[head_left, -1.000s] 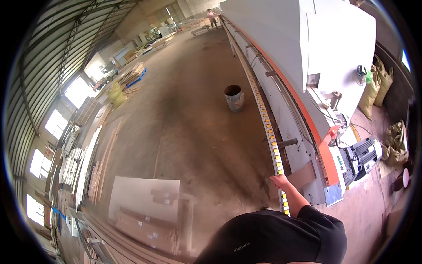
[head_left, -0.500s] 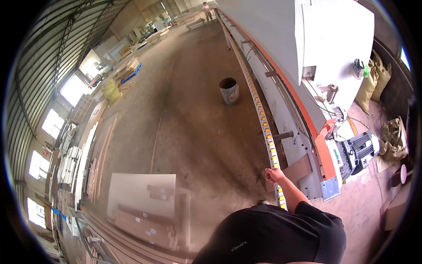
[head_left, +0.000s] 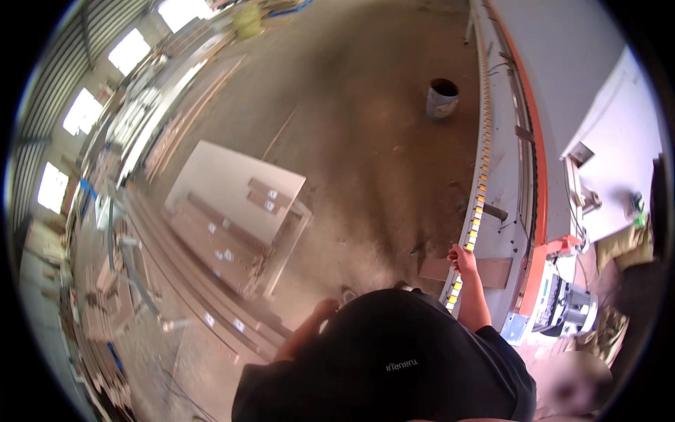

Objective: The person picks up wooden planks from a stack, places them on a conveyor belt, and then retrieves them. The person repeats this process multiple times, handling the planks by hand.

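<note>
My right hand (head_left: 462,259) is curled closed at the near end of a long narrow rail (head_left: 476,219) set with a row of yellow and white blocks. Whether it grips the rail or a small thing inside the fingers is not visible. Close beside that hand a flat brown board (head_left: 493,272) runs across, under the rail's level. My left hand (head_left: 325,307) hangs low in front of my body, over the floor near a stack of panels (head_left: 242,176); its fingers are too small and dim to read.
A long machine with an orange edge (head_left: 541,162) and a motor (head_left: 576,307) stands along the right. Beyond the rail's left side is a bucket (head_left: 442,98) on the floor. Long brown strips (head_left: 211,299) lie at lower left, near a metal frame (head_left: 133,271).
The view has swung left and downward, so the panel stack sits nearer the middle. My left hand has come into view. My right hand stays at the rail, still closed.
</note>
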The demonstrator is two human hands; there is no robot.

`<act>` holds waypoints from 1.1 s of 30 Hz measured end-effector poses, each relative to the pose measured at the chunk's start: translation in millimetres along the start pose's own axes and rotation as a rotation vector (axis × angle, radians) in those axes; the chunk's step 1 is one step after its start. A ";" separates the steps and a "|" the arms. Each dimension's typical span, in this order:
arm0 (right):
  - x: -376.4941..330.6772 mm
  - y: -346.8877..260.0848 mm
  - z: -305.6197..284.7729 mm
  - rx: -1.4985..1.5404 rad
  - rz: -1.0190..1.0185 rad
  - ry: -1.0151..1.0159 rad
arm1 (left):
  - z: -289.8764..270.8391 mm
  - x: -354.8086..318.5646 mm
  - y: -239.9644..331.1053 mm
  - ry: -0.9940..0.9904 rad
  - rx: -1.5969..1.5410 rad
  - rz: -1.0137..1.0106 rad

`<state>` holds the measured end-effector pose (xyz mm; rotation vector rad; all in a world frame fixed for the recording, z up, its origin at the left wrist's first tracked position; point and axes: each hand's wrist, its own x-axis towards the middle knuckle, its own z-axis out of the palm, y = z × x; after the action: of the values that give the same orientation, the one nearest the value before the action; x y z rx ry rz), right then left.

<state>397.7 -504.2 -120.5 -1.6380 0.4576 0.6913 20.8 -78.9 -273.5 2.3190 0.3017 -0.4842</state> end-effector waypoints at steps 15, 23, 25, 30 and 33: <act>-0.9 -4.0 8.2 -0.073 0.008 0.072 | 9.7 -15.5 -11.2 0.064 -0.249 -0.300; -8.5 -8.3 4.9 -0.013 -0.052 0.119 | 5.2 -19.7 -40.5 0.250 -0.136 0.115; -10.8 -8.3 2.1 0.043 -0.051 0.129 | -7.6 -12.8 -28.8 0.057 0.150 0.044; -10.2 -7.1 2.1 0.062 -0.068 0.141 | -22.4 -3.6 -41.2 -0.129 0.385 0.154; -2.1 -6.4 -6.9 0.194 -0.039 0.113 | -49.6 -6.4 -49.7 -0.047 0.130 0.232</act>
<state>401.5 -509.9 -113.7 -1.5030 0.5558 0.5102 10.2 -9.3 -268.9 2.4256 -0.0231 -0.4531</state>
